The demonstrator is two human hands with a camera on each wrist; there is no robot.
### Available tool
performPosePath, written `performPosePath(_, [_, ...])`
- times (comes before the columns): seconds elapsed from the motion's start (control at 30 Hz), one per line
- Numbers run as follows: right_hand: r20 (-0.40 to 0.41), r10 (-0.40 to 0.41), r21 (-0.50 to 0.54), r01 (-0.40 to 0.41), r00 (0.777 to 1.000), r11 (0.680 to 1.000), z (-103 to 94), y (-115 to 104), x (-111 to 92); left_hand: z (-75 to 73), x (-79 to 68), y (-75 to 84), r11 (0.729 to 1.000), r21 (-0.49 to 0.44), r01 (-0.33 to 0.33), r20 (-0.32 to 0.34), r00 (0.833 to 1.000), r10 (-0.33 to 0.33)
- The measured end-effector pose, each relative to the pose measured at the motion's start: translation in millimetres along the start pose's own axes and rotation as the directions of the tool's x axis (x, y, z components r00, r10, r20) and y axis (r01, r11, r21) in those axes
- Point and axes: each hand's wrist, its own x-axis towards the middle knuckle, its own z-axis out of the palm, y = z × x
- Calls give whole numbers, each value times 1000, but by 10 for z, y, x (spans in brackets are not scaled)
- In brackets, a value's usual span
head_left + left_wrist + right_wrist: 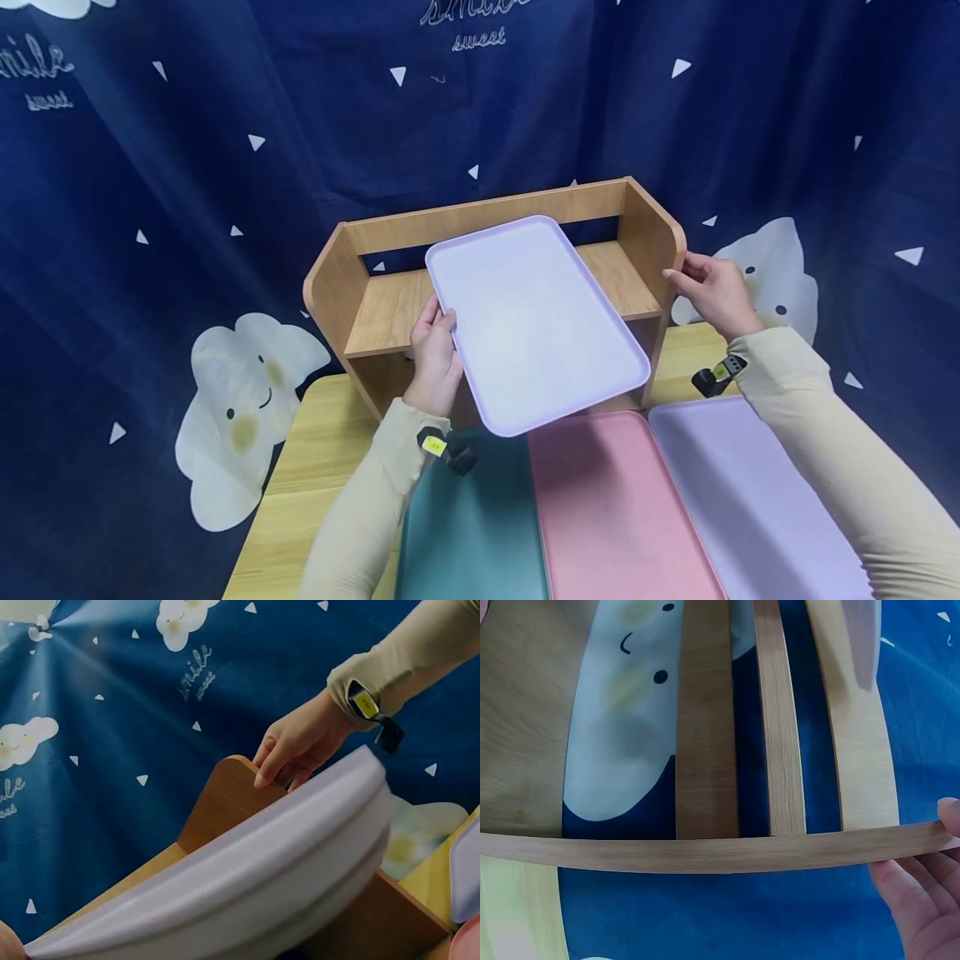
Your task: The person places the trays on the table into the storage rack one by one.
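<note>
My left hand (pixel 437 358) grips a pale lavender tray (pixel 536 325) by its left edge, with the thumb on the upper side. The tray is held in the air, tilted, in front of a small wooden desk shelf (pixel 652 233) and hides much of its middle. At the shelf's right side panel, my right hand (pixel 716 292) holds the front edge between thumb and fingers. The right wrist view shows that panel edge (pixel 705 853) with the fingers (pixel 911 896) at its right end. From the left wrist, the tray (pixel 247 877) appears nearly edge-on.
A teal tray (pixel 476 542), a pink tray (pixel 615 508) and another lavender tray (pixel 742 483) lie side by side before the shelf. Beneath them is a yellow wood-grain table (pixel 292 492). Behind everything hangs a dark blue curtain (pixel 225 183) with clouds and triangles.
</note>
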Motion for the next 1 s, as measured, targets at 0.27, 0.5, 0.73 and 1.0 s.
performPosePath(0.27, [6, -20, 7, 20, 1000, 1000, -11, -4, 8, 86, 159, -63, 995, -22, 94, 32, 995, -93])
performPosePath(0.5, [13, -16, 15, 15, 1000, 1000, -18, 0, 20, 159, 344, -123, 986, 4, 168, 5, 986, -168])
performPosePath(0.73, [4, -14, 11, 14, 1000, 1000, -23, 13, 13, 277, 470, -194, 983, 30, 183, -9, 983, -183])
performPosePath(1.0, [17, -13, 20, 12, 1000, 1000, -7, 14, 10, 78, 1133, -527, 953, 122, 276, 45, 958, -283])
